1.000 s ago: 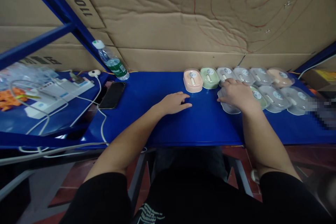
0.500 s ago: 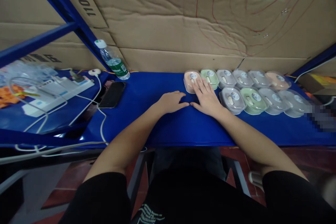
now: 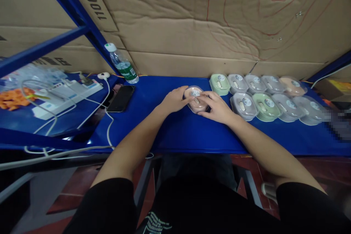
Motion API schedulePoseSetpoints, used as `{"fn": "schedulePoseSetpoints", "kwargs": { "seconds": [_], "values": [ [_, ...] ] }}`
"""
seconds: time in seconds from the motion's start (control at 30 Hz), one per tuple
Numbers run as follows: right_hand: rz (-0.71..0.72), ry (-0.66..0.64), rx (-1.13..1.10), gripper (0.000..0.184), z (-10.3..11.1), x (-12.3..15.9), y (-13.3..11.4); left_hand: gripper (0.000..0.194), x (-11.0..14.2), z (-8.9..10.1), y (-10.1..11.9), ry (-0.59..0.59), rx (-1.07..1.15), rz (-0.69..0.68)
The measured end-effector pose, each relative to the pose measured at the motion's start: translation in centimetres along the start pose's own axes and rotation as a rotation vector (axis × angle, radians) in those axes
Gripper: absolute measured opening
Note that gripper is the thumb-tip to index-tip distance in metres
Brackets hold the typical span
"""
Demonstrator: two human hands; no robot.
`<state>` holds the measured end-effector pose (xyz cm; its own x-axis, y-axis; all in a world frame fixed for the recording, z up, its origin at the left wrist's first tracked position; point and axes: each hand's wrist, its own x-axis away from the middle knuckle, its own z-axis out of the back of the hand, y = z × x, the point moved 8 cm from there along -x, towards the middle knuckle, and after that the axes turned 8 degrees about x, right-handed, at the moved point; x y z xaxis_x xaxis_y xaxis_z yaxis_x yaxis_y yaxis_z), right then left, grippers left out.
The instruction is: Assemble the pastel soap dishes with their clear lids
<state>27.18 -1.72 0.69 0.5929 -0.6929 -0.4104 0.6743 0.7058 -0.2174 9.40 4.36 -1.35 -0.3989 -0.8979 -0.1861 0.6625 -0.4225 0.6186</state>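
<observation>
Right hand (image 3: 218, 109) half-curled against the pink container (image 3: 197, 107)

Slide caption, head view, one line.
Left hand and right hand hold a pink box near two rows of boxes.

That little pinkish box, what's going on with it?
Someone has both hands on the peach box: the left hand is at its left side, and the right hand is at its right. It's over the blue table, apart from nine other boxes, which sit in two rows to the right. Those are green, grey and peach. Over on the left are a bottle and a phone, which neither hand is touching.
</observation>
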Motion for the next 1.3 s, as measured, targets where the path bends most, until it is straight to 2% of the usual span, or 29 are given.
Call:
{"fn": "schedulePoseSetpoints", "kwargs": {
  "seconds": [0.1,0.3,0.4,0.5,0.57,0.63,0.7,0.77,0.83,0.9,1.0,1.13,1.2,1.3],
  "values": [
    [-0.024,-0.009,-0.068,0.075,-0.7,0.4,1.2,0.075,-0.1,-0.9,0.2,-0.062,0.027,-0.029],
    [-0.075,0.082,-0.326,0.071,-1.4,0.7,3.4,0.077,-0.2,-0.8,0.5,-0.020,0.082,-0.096],
    [-0.102,0.170,-0.376,0.068,-0.4,0.5,3.3,0.087,-0.2,-0.1,0.7,0.019,0.117,-0.145],
    [-0.095,0.306,-0.337,0.064,1.5,0.7,2.3,0.095,0.1,1.2,2.1,0.097,0.121,-0.307],
    [-0.096,0.405,-0.346,0.057,2.7,1.2,1.9,0.087,0.6,2.3,3.4,0.161,0.091,-0.425],
    [-0.137,0.468,-0.408,0.055,3.1,1.7,2.2,0.063,0.9,3.5,4.0,0.236,0.021,-0.438],
    [-0.191,0.461,-0.459,0.062,2.9,1.8,2.8,0.047,1.0,4.9,3.6,0.334,-0.065,-0.338],
    [-0.222,0.406,-0.439,0.073,2.4,1.6,3.3,0.042,0.9,7.0,2.0,0.459,-0.127,-0.162],
    [-0.209,0.319,-0.342,0.084,1.9,1.2,3.4,0.040,1.2,9.4,-0.8,0.574,-0.159,0.061],
    [-0.161,0.203,-0.214,0.085,1.1,0.9,3.1,0.049,1.7,11.4,-4.2,0.627,-0.191,0.299],
    [-0.071,0.033,-0.103,0.083,-0.4,0.8,2.5,0.053,2.5,13.2,-8.8,0.569,-0.244,0.571],
    [-0.028,-0.086,-0.059,0.078,-1.7,1.1,2.1,0.051,3.6,13.9,-13.3,0.394,-0.276,0.818],
    [-0.033,-0.115,-0.034,0.078,-1.9,1.2,2.1,0.058,4.0,14.1,-14.1,0.352,-0.287,0.871],
    [-0.051,-0.138,0.002,0.079,-2.0,1.2,2.3,0.066,3.6,14.2,-13.5,0.379,-0.302,0.830]
  ]
}}
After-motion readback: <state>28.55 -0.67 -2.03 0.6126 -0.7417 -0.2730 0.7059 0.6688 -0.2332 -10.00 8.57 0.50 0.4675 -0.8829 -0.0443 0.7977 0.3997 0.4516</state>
